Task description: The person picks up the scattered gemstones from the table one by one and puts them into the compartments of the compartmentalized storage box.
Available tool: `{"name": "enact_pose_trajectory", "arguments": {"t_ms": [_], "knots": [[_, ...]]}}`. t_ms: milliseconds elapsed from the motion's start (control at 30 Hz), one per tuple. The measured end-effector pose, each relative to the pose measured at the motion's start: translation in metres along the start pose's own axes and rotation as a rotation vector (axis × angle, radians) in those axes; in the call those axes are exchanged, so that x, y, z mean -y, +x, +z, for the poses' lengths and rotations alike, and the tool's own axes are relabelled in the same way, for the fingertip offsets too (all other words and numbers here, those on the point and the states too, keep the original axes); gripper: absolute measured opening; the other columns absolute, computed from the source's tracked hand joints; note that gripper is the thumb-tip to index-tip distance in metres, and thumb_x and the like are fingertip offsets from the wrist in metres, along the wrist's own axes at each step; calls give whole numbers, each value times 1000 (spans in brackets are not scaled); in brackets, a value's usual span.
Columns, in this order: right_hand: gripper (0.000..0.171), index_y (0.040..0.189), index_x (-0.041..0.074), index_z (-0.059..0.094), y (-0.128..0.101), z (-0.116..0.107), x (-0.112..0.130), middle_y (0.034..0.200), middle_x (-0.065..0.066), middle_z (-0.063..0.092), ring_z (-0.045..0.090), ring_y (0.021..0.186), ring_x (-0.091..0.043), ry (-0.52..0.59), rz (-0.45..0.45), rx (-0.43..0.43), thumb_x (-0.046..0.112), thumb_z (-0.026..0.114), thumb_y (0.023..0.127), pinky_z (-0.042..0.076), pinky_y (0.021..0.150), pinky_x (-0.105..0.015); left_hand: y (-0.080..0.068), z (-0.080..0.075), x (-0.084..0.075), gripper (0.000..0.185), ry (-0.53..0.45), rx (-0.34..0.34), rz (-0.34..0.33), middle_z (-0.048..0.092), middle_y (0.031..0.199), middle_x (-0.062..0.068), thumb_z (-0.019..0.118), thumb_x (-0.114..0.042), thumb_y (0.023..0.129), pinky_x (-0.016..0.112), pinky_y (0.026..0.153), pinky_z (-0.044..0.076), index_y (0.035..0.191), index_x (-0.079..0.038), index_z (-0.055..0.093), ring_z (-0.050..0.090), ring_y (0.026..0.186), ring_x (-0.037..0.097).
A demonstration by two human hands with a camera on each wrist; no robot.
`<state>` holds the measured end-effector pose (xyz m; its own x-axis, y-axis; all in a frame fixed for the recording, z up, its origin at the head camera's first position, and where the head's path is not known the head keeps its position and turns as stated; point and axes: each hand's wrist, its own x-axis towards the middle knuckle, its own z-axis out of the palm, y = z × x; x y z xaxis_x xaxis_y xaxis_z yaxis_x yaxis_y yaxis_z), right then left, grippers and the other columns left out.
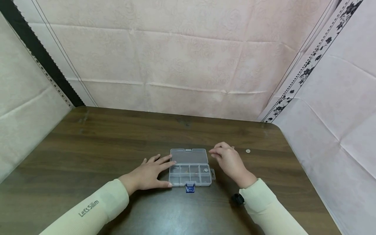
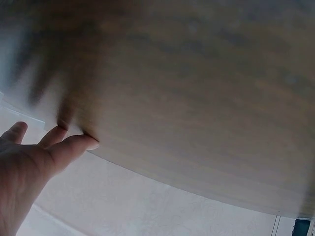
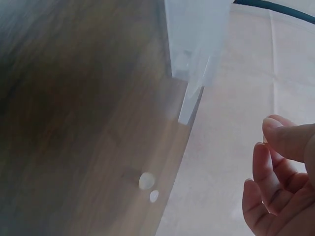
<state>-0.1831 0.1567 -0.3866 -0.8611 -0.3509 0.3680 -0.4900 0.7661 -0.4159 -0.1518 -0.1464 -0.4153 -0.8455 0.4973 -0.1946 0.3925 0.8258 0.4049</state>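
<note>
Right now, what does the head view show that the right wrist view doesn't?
Head only: the clear compartment box with its lid open and a blue latch at the front, the left hand flat on the table beside the box and touching it, and both cream sleeves.

Right wrist only: a close look at the right hand's curled fingertips, thumb against forefinger; whether they pinch anything is unclear.

Both: the wooden table, the right hand, two small pale round pieces on the tabletop, and the pink cloth backdrop.
</note>
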Motion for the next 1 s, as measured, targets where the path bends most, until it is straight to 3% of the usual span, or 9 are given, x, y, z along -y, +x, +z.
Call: {"name": "enact_pose_trajectory", "arguments": {"t_ms": [433,567,633,733,833,867,1000], "knots": [[16,98,4,76,5,6,26,97,-3,62,61,80,-13,47,-2,56,-2,70,85,53,70,-30,-1,0,1,81,5,-9,4,20,160,-8,61,-68,81,74,104,15,150,-37,33,16,145,39],[16,99,4,76,5,9,32,98,-3,62,60,79,-13,69,4,69,-2,69,86,53,69,-32,-1,0,1,81,4,-6,3,20,160,-8,61,-68,81,74,104,15,150,-37,33,16,145,39],[16,99,4,76,5,11,35,99,-2,62,61,80,-13,78,12,81,-1,69,86,53,76,-38,0,0,1,81,6,-4,-1,20,160,-8,61,-69,81,74,104,15,150,-37,33,15,145,38],[16,100,4,76,5,13,39,100,-3,63,62,81,-13,95,8,98,-1,69,86,54,77,-40,0,0,1,81,7,-1,-5,20,160,-9,61,-68,81,73,104,15,150,-37,33,15,145,38],[16,98,4,76,4,15,44,100,-3,63,62,79,-13,90,-25,92,-1,70,85,55,74,-34,0,0,1,81,8,1,-5,20,160,-9,61,-68,81,73,104,15,150,-37,33,15,145,39],[15,98,5,76,4,16,46,100,-3,63,62,79,-13,86,-38,91,-1,69,86,54,68,-29,0,0,0,81,9,1,-5,20,160,-9,61,-68,81,73,104,15,150,-37,33,15,145,39],[15,99,5,76,5,20,53,101,-3,63,64,80,-13,64,-67,101,0,69,87,53,68,-24,1,0,0,82,15,-2,-8,20,160,-9,61,-68,80,73,104,16,150,-37,33,16,145,39]]}}
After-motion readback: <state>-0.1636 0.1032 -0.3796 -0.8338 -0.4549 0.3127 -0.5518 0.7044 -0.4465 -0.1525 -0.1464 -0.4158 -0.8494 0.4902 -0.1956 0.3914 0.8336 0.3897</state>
